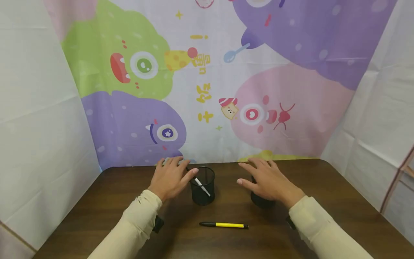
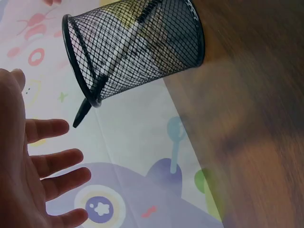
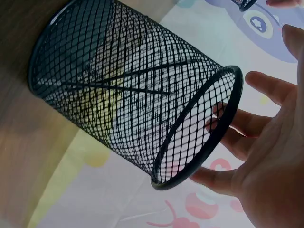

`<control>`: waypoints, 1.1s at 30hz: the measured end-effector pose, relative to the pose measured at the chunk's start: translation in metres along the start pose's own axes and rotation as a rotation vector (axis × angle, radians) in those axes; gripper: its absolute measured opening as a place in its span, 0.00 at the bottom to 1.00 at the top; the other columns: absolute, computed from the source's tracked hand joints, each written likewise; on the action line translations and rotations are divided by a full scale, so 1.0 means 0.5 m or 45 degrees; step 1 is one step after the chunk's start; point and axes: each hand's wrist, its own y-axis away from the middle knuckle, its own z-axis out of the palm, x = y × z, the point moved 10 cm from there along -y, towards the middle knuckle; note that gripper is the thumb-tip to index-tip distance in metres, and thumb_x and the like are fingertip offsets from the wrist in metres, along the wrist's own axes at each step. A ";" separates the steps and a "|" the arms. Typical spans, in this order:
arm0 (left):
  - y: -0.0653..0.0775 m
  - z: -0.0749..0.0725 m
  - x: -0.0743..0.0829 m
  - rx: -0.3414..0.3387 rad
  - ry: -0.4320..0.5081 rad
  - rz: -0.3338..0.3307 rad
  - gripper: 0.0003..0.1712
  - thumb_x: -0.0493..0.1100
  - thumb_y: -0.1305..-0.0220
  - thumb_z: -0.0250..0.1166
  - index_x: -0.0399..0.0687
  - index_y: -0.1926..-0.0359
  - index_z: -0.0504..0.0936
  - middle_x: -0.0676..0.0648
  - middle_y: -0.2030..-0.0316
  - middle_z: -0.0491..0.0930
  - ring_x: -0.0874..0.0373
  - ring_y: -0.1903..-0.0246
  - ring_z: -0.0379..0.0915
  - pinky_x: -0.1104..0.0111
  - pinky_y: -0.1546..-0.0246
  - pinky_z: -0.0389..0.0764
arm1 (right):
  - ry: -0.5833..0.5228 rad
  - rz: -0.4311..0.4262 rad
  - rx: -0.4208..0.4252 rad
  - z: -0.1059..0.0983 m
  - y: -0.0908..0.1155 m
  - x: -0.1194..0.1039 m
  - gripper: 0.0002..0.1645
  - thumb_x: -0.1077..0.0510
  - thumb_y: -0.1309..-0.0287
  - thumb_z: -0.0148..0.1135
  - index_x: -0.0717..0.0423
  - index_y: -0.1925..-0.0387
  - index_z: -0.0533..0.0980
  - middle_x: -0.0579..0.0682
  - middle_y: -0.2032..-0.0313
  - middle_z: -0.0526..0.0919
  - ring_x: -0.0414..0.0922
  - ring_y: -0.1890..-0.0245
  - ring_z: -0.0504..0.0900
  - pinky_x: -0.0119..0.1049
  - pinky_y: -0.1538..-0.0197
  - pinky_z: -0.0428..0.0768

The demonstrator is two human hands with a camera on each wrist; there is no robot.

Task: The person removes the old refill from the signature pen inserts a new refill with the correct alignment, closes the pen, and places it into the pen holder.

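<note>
L grip (image 1: 169, 178), R grip (image 1: 271, 181) wide, nr cups (image 1: 198, 196).

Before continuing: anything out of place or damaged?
Perhaps the yellow pen: it lies loose on the table while another pen leans inside the left mesh cup. The backdrop print is sideways. No spill or damage shows.

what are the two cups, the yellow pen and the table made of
Left cup and right cup: probably black-coated metal, judging by the fine open mesh and shiny rims.

Yellow pen: likely plastic, with a smooth-looking, evenly coloured barrel.

Table: dark brown, grain-streaked top with a soft sheen; wood or wood-look laminate, I can't tell which.
</note>
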 end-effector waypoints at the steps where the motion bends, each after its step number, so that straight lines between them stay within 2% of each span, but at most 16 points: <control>1: 0.000 -0.002 0.002 0.009 0.002 0.007 0.39 0.72 0.26 0.41 0.51 0.36 0.78 0.41 0.38 0.75 0.42 0.38 0.70 0.42 0.37 0.63 | -0.003 -0.003 0.002 -0.001 0.000 -0.003 0.41 0.28 0.33 0.51 0.45 0.28 0.68 0.58 0.32 0.69 0.58 0.32 0.65 0.71 0.34 0.54; 7: 0.002 -0.003 0.009 0.042 -0.006 0.034 0.38 0.71 0.25 0.40 0.51 0.39 0.80 0.42 0.41 0.77 0.43 0.41 0.72 0.44 0.40 0.66 | 0.004 -0.017 0.010 -0.003 0.000 -0.019 0.40 0.28 0.33 0.52 0.47 0.31 0.71 0.56 0.34 0.71 0.56 0.32 0.66 0.73 0.34 0.51; 17: 0.013 -0.005 0.006 0.051 0.022 0.023 0.37 0.70 0.25 0.39 0.52 0.40 0.81 0.45 0.43 0.78 0.47 0.41 0.72 0.46 0.43 0.68 | 0.003 -0.063 0.033 -0.003 0.000 -0.041 0.36 0.31 0.33 0.55 0.48 0.33 0.74 0.54 0.39 0.76 0.52 0.35 0.70 0.71 0.33 0.52; 25: 0.028 -0.006 -0.001 0.098 0.064 0.007 0.34 0.68 0.25 0.44 0.51 0.42 0.82 0.46 0.44 0.78 0.47 0.42 0.73 0.46 0.46 0.71 | -0.044 -0.091 0.001 0.010 -0.001 -0.059 0.35 0.33 0.31 0.55 0.49 0.34 0.74 0.53 0.42 0.77 0.53 0.37 0.72 0.71 0.31 0.46; 33: 0.035 -0.011 -0.001 0.154 0.092 0.036 0.31 0.66 0.25 0.48 0.49 0.43 0.82 0.45 0.46 0.79 0.47 0.45 0.75 0.49 0.50 0.77 | -0.047 -0.144 0.001 0.023 -0.002 -0.074 0.33 0.34 0.31 0.54 0.53 0.38 0.77 0.54 0.45 0.79 0.53 0.39 0.74 0.69 0.30 0.48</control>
